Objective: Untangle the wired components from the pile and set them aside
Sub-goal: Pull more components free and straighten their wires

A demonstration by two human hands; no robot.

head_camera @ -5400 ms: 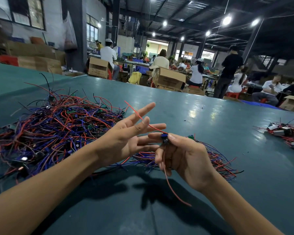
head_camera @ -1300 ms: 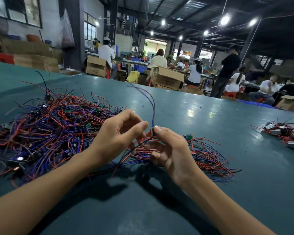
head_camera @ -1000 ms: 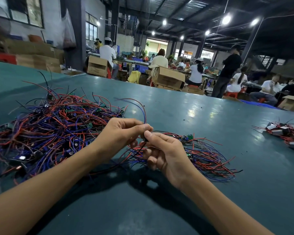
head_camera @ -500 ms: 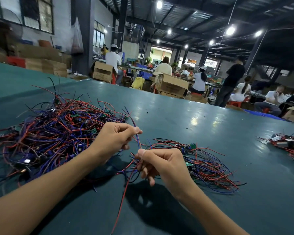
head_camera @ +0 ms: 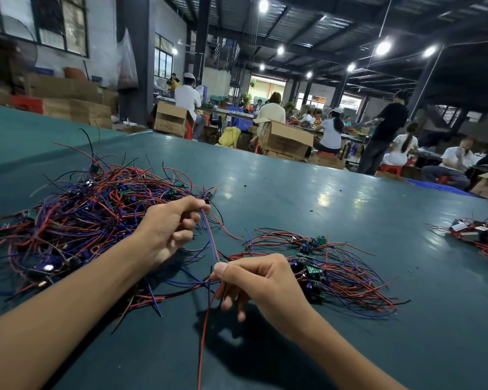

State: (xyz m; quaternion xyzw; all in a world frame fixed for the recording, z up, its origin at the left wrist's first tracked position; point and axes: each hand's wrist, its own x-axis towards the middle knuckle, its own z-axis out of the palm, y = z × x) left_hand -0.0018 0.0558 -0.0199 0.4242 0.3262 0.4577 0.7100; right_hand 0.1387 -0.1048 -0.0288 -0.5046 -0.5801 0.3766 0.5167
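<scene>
Pinching a thin blue-and-red wire pair (head_camera: 210, 241) up top with the curled left hand (head_camera: 169, 229), lower down with the right hand (head_camera: 262, 280); stretched between both, beside the tangled red-and-blue wire pile (head_camera: 76, 218).

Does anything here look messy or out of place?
The big tangled heap of red and blue wires at left looks messy; the smaller wire bundle lies tidier. Black specks dot the green table.
</scene>
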